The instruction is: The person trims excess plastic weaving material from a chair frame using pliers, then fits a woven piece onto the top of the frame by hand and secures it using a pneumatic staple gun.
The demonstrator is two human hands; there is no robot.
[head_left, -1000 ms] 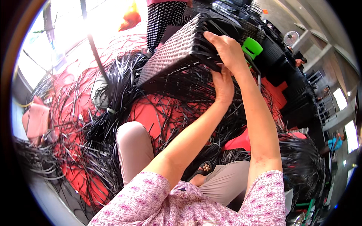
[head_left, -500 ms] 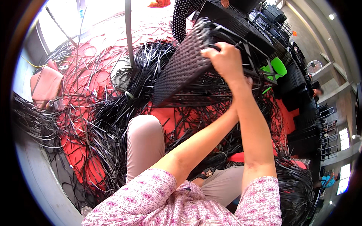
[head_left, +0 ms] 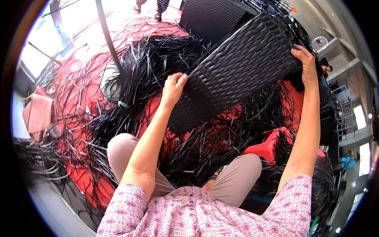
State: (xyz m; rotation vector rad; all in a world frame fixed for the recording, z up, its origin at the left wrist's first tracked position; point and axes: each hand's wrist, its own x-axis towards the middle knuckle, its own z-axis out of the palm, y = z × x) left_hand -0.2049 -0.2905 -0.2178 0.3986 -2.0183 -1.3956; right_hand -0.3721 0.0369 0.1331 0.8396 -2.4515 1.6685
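Left hand [head_left: 173,90] closed on the near-left edge of the black woven piece [head_left: 244,59], thumb side toward the rim; right hand [head_left: 308,65] curled over its far-right end, fingers partly hidden. Change: half a second ago both hands were close together at the piece's right side; now they are well apart, and the broad woven face is turned up to view. Judged a reorientation of the work, with support at both ends. Piece is held tilted above loose black strips [head_left: 158,59] and red sheeting [head_left: 85,168]. Green chair, visible earlier beyond the piece, no longer shows.
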